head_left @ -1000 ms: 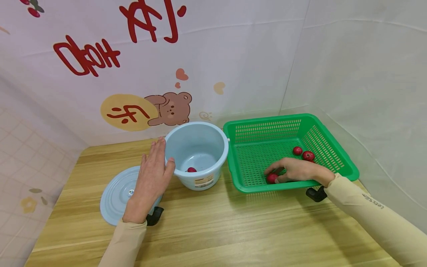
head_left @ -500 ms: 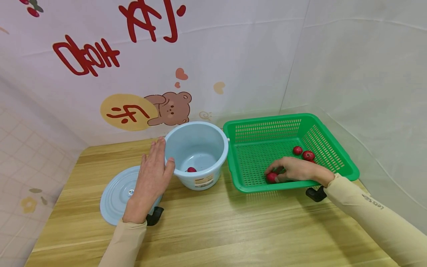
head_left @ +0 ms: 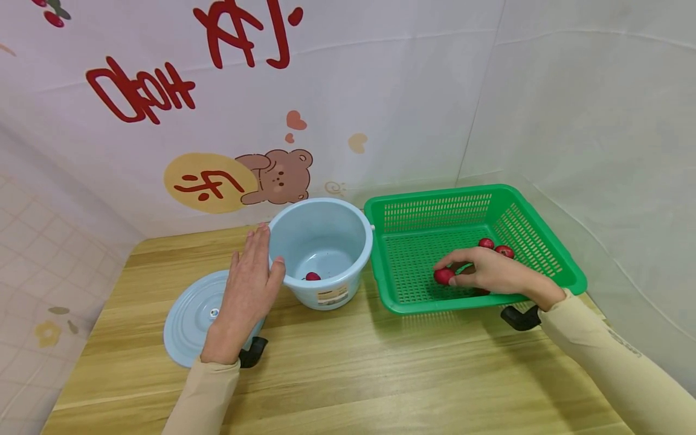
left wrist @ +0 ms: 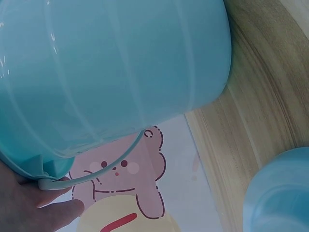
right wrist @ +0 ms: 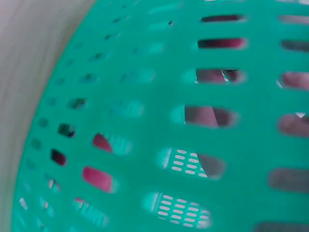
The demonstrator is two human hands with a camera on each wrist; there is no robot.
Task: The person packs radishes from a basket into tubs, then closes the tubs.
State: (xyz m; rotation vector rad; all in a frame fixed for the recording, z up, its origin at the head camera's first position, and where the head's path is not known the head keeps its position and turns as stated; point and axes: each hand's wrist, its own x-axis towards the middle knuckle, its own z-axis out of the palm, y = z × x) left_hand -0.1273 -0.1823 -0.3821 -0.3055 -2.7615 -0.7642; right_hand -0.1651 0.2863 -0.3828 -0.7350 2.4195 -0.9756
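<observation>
Pinching a red fruit (head_left: 443, 277) inside the green basket (head_left: 429, 197): right grip (head_left: 489, 272). Left grip (head_left: 247, 295): fingers extended, touching the blue bucket (head_left: 326, 232) at its rim.

You are in a small, booth-like corner, closed in by creased white sheeting (head_left: 413, 109). Its print of a cartoon bear (head_left: 280, 178), hearts (head_left: 296, 121) and red lettering (head_left: 280, 39) gives you a homely backdrop behind the wood-grain counter (head_left: 353, 374). Whether the corner belongs to a home or a studio, you cannot tell.
</observation>
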